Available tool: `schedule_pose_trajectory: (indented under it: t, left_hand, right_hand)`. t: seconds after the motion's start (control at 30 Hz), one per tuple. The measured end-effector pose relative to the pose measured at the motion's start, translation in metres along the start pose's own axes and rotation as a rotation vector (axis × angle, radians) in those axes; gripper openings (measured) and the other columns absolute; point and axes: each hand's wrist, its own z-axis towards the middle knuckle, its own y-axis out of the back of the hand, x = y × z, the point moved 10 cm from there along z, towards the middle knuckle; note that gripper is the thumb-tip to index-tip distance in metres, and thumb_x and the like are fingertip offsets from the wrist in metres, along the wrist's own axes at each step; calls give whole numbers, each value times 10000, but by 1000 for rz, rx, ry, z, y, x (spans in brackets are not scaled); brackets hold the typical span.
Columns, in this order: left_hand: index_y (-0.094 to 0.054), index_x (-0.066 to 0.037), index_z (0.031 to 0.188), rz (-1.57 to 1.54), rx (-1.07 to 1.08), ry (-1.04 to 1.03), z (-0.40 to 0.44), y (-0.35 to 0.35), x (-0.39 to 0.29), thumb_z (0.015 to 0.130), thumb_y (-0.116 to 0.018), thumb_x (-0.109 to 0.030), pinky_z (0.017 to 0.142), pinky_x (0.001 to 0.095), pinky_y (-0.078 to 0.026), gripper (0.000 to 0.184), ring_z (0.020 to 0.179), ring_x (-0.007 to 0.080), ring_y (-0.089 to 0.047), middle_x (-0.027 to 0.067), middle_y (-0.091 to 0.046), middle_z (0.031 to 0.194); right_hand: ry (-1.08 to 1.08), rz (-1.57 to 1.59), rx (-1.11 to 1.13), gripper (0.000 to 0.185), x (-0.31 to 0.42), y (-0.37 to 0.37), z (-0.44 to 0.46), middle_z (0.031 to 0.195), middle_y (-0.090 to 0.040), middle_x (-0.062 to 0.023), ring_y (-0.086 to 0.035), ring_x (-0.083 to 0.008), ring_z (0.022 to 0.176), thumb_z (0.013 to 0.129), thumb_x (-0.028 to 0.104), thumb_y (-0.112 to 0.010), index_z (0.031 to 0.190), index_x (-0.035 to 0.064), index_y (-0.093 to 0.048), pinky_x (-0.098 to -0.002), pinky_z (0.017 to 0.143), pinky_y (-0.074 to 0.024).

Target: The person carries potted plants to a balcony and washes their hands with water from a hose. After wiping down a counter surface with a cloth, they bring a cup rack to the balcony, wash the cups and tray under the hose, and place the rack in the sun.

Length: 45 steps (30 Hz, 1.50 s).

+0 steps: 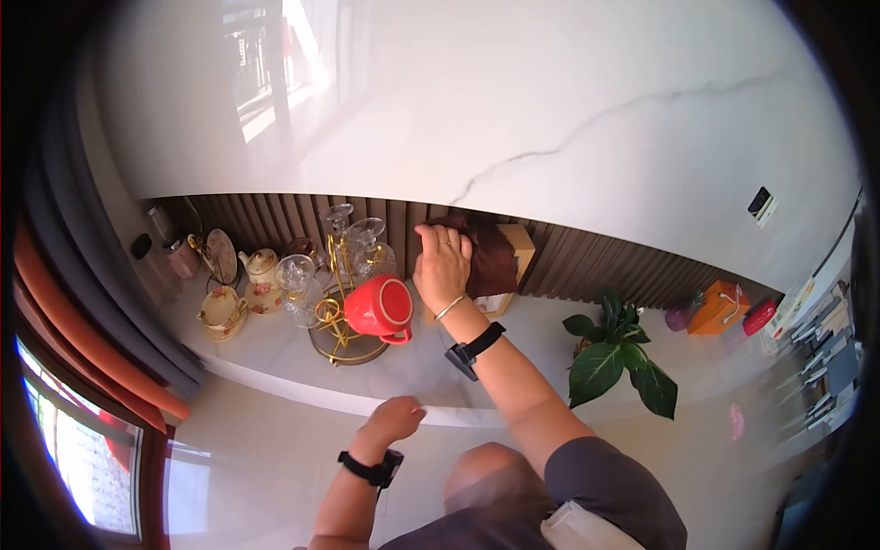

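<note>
My right hand (443, 268) reaches up over the shelf to a wooden frame (524, 249) that leans against the slatted back. Its fingers are bent around a dark brown cloth (492, 261), which hangs over most of the frame's front. Just left of that hand, a red mug (374, 308) hangs tilted on a gold cup stand (341, 346), its base facing me. Below the shelf's front edge, my left hand (394, 420) is loosely closed, apart from everything, with nothing seen in it.
Stemmed glasses (298, 280) hang on the stand. A floral teapot (261, 267) and teacup (221, 310) sit to the left. On the right are a leafy plant (612, 353) and an orange box (718, 308). A white marbled panel (568, 101) overhangs the shelf.
</note>
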Motion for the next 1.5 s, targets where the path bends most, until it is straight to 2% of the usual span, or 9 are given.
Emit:
schedule_pose_trajectory:
  t: [0.2,0.33,0.4,0.53,0.67,0.87,1.17,1.33,1.5]
  left_hand:
    - [-506,26,1140,-502,-534,-229,25,40,-61,793,-624,-119,696,360,-496,394,901,310,-596,206,-587,1059]
    - [-166,54,1356,-521,-750,-314,40,67,-76,701,-725,-111,924,413,-374,876,1224,385,-334,276,-267,1360]
    - [-65,68,1378,-470,-824,-353,50,84,-85,678,-741,-118,1031,442,-277,991,1292,428,-220,296,-169,1400]
    - [-1,68,1385,-485,-1005,-302,91,100,-77,613,-798,-157,1094,422,-153,1132,1342,414,-116,313,-97,1425]
    - [-296,59,1302,-598,-1039,-186,117,110,-62,578,-815,-141,957,408,-357,913,1129,386,-435,258,-443,1216]
    - [-452,28,1004,-589,-903,-191,74,95,-85,588,-800,-107,803,390,-416,559,891,329,-518,175,-509,952]
    - [-570,9,927,-804,-570,23,-88,133,-91,657,-692,107,650,262,-472,312,727,121,-572,24,-580,774]
    - [-463,21,1156,-869,-643,139,-164,165,-43,636,-746,2,828,352,-454,592,935,198,-532,85,-532,1007]
    - [-379,12,1261,-838,-869,143,-231,204,-9,583,-743,-126,909,386,-387,782,1001,254,-508,138,-501,1126]
  right_hand:
    - [230,264,-52,304,3,45,-24,870,-539,-47,-534,-219,826,661,-98,-566,895,96,-551,-359,729,-397]
    - [-388,1067,-341,251,-40,124,-53,975,-499,-80,-529,-177,885,814,-128,-489,1006,34,-488,-268,800,-444]
    - [-26,386,-421,295,-22,197,-81,961,-502,-101,-534,-243,887,795,-111,-526,1050,22,-460,-313,810,-438]
    - [75,142,205,430,-23,171,-136,1068,-537,-162,-518,-348,979,800,123,-602,1193,49,-445,-527,893,-329]
    - [-330,-200,1100,748,-122,61,-280,1473,-139,-197,-180,-403,1337,883,439,-422,1426,33,-106,-590,1056,-39]
    - [-497,-346,834,715,-169,31,-273,1452,-94,-276,-54,-410,1358,897,388,-386,1397,-49,-121,-514,1090,-36]
    - [-774,-501,561,568,-269,-2,-255,1375,-266,-297,-264,-423,1287,906,223,-387,1395,12,-189,-541,1042,-200]
    - [-232,-189,431,461,-121,-74,-220,1302,-452,-141,-418,-331,1203,815,102,-447,1276,115,-452,-467,1019,-291]
    - [-607,425,201,231,-143,-31,-212,878,-623,-139,-577,-308,894,623,-22,-541,831,28,-627,-408,812,-436]
